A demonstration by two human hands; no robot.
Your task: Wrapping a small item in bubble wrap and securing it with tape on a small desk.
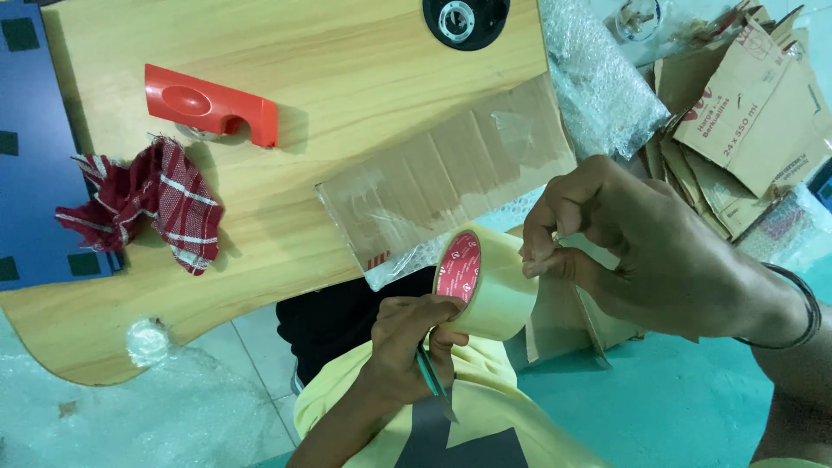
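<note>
Tape roll (487, 284), pale and translucent with a red core, sits low in the middle of the frame, held between two hands above a yellow shirt (485, 407) and the teal floor (685, 407). From the left: a blue panel (26, 156) lies under the edge of a curved wooden table (347, 69), where a red-and-white checked cloth (152, 204) lies crumpled just below an orange plastic handle piece (211, 104). Bubble wrap (173, 416) covers the floor beneath the table's lower edge. A flat sheet of cardboard (446, 178), glossy with clear tape, rests across the table's right side, with a black round fitting (465, 19) near the top edge. The left hand (412, 347) is curled shut around the roll's lower rim and also holds a thin green-handled blade (433, 381). The right hand (624, 247), a dark bangle (802, 303) on its wrist, pinches its fingertips closed at the roll's outer face, seemingly on the loose tape end. More bubble wrap (598, 78) and a heap of flattened cardboard boxes (745, 121) lie at the right; none holds anything visible.
</note>
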